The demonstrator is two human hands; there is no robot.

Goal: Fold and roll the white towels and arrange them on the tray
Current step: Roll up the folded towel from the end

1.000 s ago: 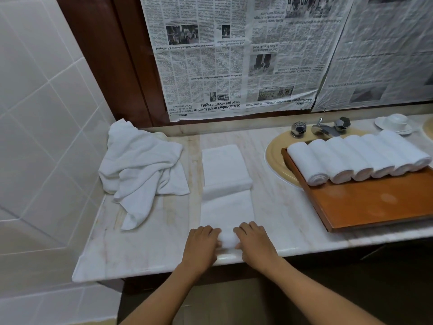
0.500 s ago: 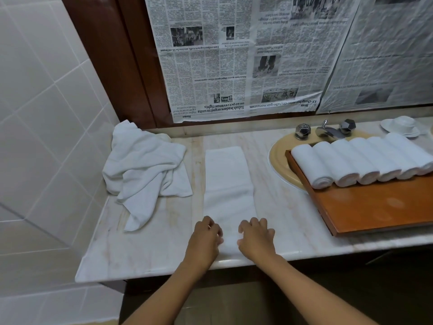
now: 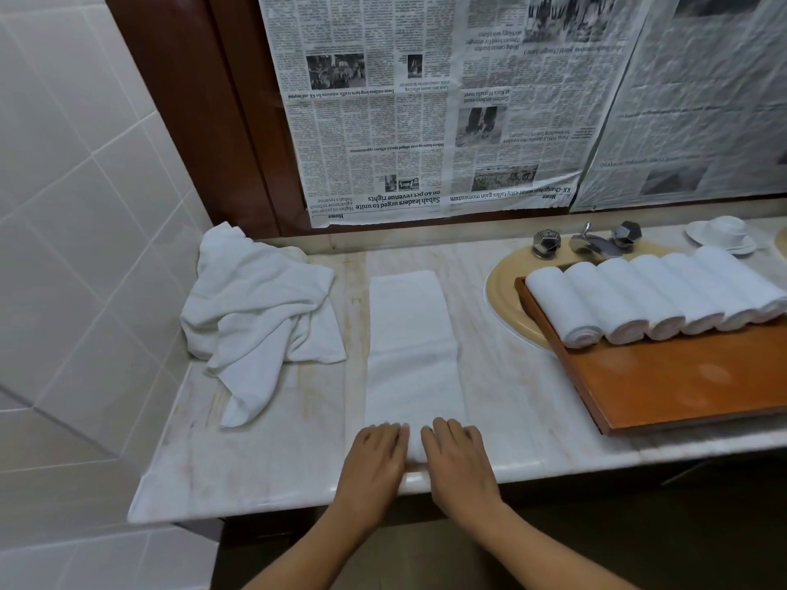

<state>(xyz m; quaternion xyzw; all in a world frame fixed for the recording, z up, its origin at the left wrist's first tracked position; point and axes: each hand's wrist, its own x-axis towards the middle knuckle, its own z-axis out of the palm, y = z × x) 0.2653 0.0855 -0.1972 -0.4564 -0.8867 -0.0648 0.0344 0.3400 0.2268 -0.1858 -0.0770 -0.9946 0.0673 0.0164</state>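
Bathroom corner: pale marble table (image 3: 511, 398) below upside-down newspaper sheets (image 3: 426, 112) taped over a dark wooden frame (image 3: 204, 100), with white tiles (image 3: 85, 206) on the left wall. At the middle of the table's front edge, fingers (image 3: 385, 434) of both hands loose and gently bent, not clenched, pressed palm-down on the near end of a long folded towel (image 3: 411, 355). Left hand (image 3: 374, 457) on that end's left corner, right hand (image 3: 458, 459) on its right corner, with a narrow strip of white cloth showing between them. Cannot tell whether the end is already turned over beneath the palms. Rest of the cloth flat, running straight from the front edge toward the back edge, creased crosswise about halfway.

Just left of it, toward the back left corner, a crumpled heap of towels (image 3: 259, 308) with one tail trailing forward. To the right, a wooden tray (image 3: 681, 385) set askew over a yellowish sink (image 3: 504, 287), its near corner close to the front edge. Along the tray's far side, six rolled towels (image 3: 651, 300), side by side and touching, spiral ends facing front left. Behind the sink, a chrome tap (image 3: 590, 242) between two faceted knobs (image 3: 546, 242). Farther right along the back edge, a small white dish (image 3: 719, 234).
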